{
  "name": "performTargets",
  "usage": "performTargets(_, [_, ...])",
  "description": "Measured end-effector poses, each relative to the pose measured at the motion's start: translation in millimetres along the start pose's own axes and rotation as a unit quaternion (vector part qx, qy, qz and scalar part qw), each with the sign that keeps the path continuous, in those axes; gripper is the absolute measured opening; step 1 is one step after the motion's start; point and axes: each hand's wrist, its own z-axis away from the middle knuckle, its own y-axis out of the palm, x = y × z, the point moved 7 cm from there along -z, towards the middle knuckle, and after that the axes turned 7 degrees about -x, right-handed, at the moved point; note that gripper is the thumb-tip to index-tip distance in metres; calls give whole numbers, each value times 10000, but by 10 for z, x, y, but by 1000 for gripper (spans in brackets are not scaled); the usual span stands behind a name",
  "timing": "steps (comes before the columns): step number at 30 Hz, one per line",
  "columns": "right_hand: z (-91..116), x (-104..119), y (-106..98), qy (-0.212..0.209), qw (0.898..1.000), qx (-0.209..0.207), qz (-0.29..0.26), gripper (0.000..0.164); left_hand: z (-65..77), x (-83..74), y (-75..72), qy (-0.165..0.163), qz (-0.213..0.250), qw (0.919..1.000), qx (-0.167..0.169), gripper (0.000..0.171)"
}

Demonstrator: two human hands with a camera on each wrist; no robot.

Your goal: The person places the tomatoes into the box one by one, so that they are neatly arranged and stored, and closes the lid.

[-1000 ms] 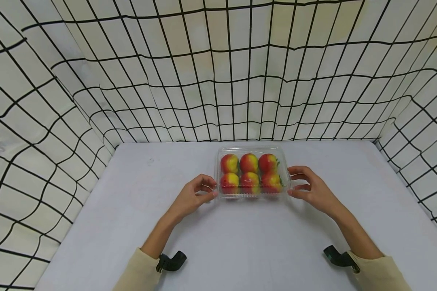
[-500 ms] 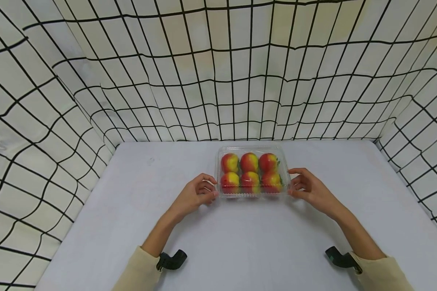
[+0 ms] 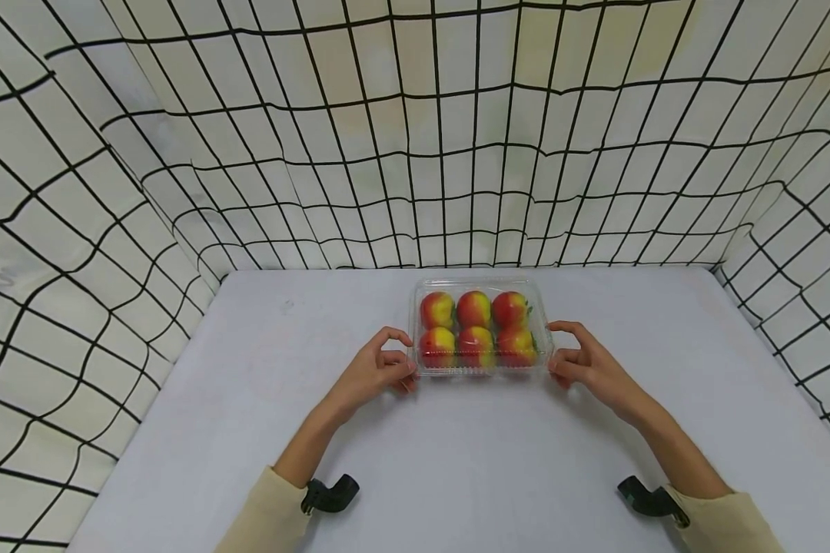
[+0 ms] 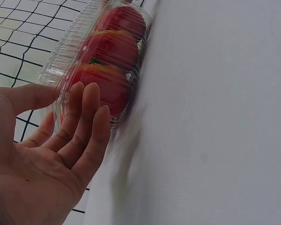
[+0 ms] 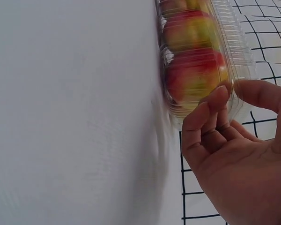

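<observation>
A clear plastic clamshell box [image 3: 480, 283] with several round red-and-yellow fruits [image 3: 473, 309] inside sits at the table's far side, its lid down. My left hand [image 3: 373, 374] is at its front left corner. In the left wrist view, the left thumb and fingers [image 4: 91, 101] pinch the box's rim. My right hand [image 3: 598, 374] is at the front right corner. There, in the right wrist view, thumb and fingertips [image 5: 219, 96] pinch the rim at the near end of the box. Small green leaves show beside some fruits.
A white-covered table [image 3: 456, 461] lies under the box and both forearms. Black netting [image 3: 456, 153] over pale walls rises behind the table and on both sides. A black wrist mount [image 3: 332, 494] sits on the left cuff, another black mount [image 3: 643, 495] on the right.
Both hands stay at the box's front corners while their fingers shift; the lower fingers have curled further in under the thumbs. The box has not visibly moved.
</observation>
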Motion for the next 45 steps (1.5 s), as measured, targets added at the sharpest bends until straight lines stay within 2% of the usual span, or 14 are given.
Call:
performTargets(8, [17,3,26,14,9991,-42,-413,56,7,-8,24,-57,101,9999,-70,37])
performTargets(18, [61,4,-1,273,9951,-640,-698,55,-17,1,93,-161,497,9986,-71,36])
performTargets(26, [76,-2,-7,424,9915,-924,-812,56,-20,-9,107,-218,575,9981,-61,37])
performTargets(33, [71,-21,15,624,9924,-720,-777,58,-19,-13,80,-250,623,9977,-138,37])
performTargets(40, [43,-3,32,446,9971,-388,-488,59,-6,3,38,-414,713,9963,-253,38])
performTargets(45, [53,26,-3,275,9986,-437,-145,60,-4,10,30,-420,539,9975,-189,37])
